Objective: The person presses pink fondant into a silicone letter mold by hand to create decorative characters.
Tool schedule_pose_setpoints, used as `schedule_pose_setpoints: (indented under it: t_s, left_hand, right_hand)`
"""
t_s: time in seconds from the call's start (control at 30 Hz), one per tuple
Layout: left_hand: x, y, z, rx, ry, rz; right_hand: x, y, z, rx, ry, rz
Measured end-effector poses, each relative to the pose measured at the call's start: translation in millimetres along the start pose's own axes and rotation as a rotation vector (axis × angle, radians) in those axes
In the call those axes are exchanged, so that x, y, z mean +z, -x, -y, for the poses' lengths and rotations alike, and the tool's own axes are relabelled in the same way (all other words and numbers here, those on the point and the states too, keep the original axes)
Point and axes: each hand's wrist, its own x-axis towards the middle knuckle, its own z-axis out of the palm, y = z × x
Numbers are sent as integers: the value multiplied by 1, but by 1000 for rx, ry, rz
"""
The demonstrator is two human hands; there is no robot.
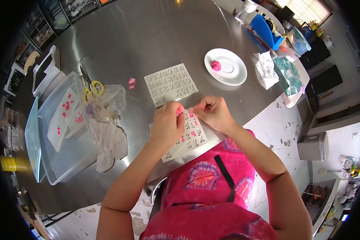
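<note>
A pale letter mold [194,146] lies at the table's near edge, with pink paste pressed into several of its letter hollows. My left hand [168,124] is closed over the mold's far left part, a small lump of pink paste [180,109] between thumb and fingers. At the mold's far right corner, my right hand [215,114] has its fingers curled and pinched together; what they hold is hidden. Just beyond both hands lies a second letter mold [171,83] with unfilled hollows. Two small pink paste bits [132,83] rest on the metal table to its left.
A white saucer [236,75] with a pink paste ball [216,65] stands back right, beside crumpled paper [266,70]. At left are a clear plastic box [52,170] holding paper with pink letters, yellow-handled scissors [97,88] and plastic bags [112,104].
</note>
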Motion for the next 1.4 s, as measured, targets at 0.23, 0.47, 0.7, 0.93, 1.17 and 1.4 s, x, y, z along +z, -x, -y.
schedule_pose_setpoints:
  t_s: [0.23, 0.47, 0.7, 0.93, 1.17, 1.4]
  left_hand:
    - [-1, -1, -1, 22, -22, 5]
    - [0, 0, -1, -8, 6, 7]
    - [0, 0, 0, 12, -6, 2]
    - [0, 0, 1, 0, 8, 5]
    - [-1, 0, 0, 12, 4, -13]
    - [-1, 0, -1, -6, -5, 6]
  right_hand:
    - [2, 1, 8, -240, 242, -6]
    - [-4, -2, -2, 5, 10, 51]
    - [-4, 1, 0, -147, 95, 19]
    - [-3, 4, 1, -154, 74, 70]
    - [-9, -4, 4, -92, 65, 152]
    - [-11, -5, -3, 14, -113, 132]
